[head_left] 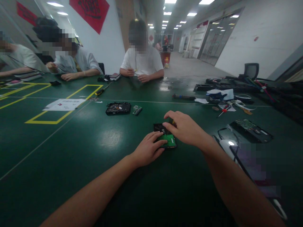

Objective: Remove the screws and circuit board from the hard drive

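Observation:
A hard drive with a green circuit board and a black part at its far end lies on the table before me. My left hand holds it from the left, fingers spread over the board and thumb by the near edge. Above its far right side, my right hand is curled, index finger and thumb apart. A bit of yellow and black handle, apparently a screwdriver's, shows inside the right hand. Its shaft and tip cannot be made out.
Beyond lie an opened black drive and a small circuit board. To the right are another drive, a phone-like device with cables, and a red-tipped screwdriver. A yellow-black screwdriver lies far left. Several people sit opposite.

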Available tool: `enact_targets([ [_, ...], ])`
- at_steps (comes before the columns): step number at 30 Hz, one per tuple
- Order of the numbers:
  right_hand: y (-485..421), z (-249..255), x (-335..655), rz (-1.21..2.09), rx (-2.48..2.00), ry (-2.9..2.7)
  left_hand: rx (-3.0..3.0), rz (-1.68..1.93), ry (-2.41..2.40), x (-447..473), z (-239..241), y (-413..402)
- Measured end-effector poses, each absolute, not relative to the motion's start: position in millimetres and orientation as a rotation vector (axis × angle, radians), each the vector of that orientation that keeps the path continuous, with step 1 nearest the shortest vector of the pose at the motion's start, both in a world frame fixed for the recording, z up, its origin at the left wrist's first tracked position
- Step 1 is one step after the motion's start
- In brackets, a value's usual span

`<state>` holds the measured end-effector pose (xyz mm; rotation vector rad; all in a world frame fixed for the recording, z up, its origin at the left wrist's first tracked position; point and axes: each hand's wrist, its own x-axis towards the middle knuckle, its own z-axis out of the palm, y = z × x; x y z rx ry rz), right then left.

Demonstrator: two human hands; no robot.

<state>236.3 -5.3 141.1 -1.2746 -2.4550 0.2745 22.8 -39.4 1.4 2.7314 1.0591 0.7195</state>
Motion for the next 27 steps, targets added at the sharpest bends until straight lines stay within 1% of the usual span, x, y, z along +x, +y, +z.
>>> enact_targets([
  [4, -3.5, 141.2, 237.1, 0.246, -1.269, -2.45, 2.723, 0.739, 1.053, 22.8, 0.4, -39.4],
  [12, -14.3, 141.7, 235.1, 0.354, -1.275, -2.446, 2.732, 0.734, 1.06, 24.2, 2.2, -40.1],
  [21, -5.2, 142.6, 238.2, 0.239, -1.265, -2.472, 2.727, 0.743, 1.06, 23.7, 1.3, -39.3],
  [27, -7.8, 150.4, 244.2, 0.331, -1.21, -2.554, 2.718, 0.74, 1.065, 24.0, 1.0, -39.5],
])
